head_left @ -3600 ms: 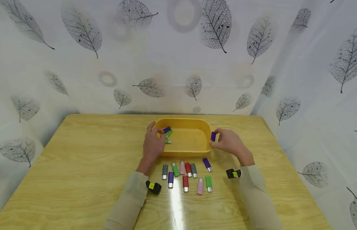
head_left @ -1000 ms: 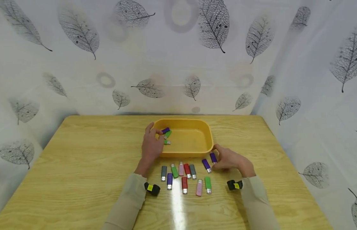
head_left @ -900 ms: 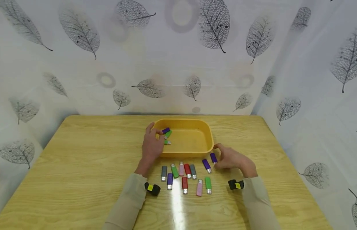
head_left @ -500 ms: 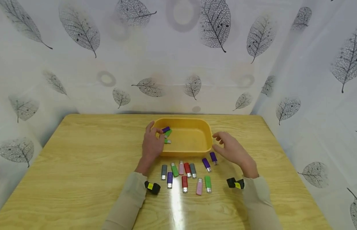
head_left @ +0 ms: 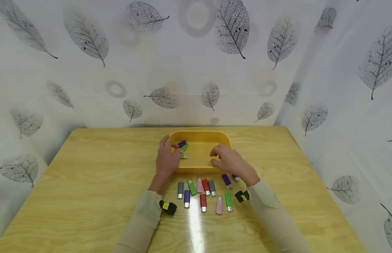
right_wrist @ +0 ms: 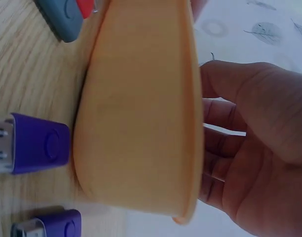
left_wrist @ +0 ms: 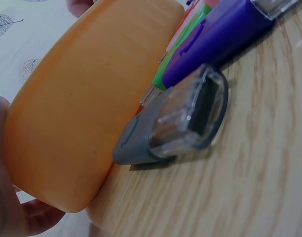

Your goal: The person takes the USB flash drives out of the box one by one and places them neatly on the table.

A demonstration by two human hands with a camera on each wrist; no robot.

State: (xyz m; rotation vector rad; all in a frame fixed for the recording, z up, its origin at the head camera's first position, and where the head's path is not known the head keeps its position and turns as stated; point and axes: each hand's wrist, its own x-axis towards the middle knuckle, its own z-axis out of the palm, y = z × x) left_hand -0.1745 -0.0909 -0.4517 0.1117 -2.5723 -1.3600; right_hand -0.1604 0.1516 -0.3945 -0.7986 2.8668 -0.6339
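Note:
My left hand (head_left: 167,159) holds the left end of the yellow plastic tray (head_left: 196,170), thumb and index finger at the rim. Beside those fingertips, a purple USB stick (head_left: 182,143) and two green USB sticks (head_left: 184,147) lie inside. Over the tray's right part hovers my right hand (head_left: 231,162), fingers loosely bent, holding nothing. Below its wrist, a purple USB stick (head_left: 226,180) lies on the table, with another purple USB stick (head_left: 235,178) partly hidden by the wrist. The right wrist view shows that hand (right_wrist: 264,143) just beyond the tray's wall (right_wrist: 136,108).
In front of the tray lie several USB sticks, among them a grey one (head_left: 180,189), a red one (head_left: 203,202), a pink one (head_left: 219,205) and a green one (head_left: 228,202). A leaf-patterned curtain (head_left: 183,70) hangs behind the wooden table (head_left: 104,182).
My right hand has laid a purple USB stick on the table by the tray's right front corner, let go, risen and moved left over the tray. The left hand stays put.

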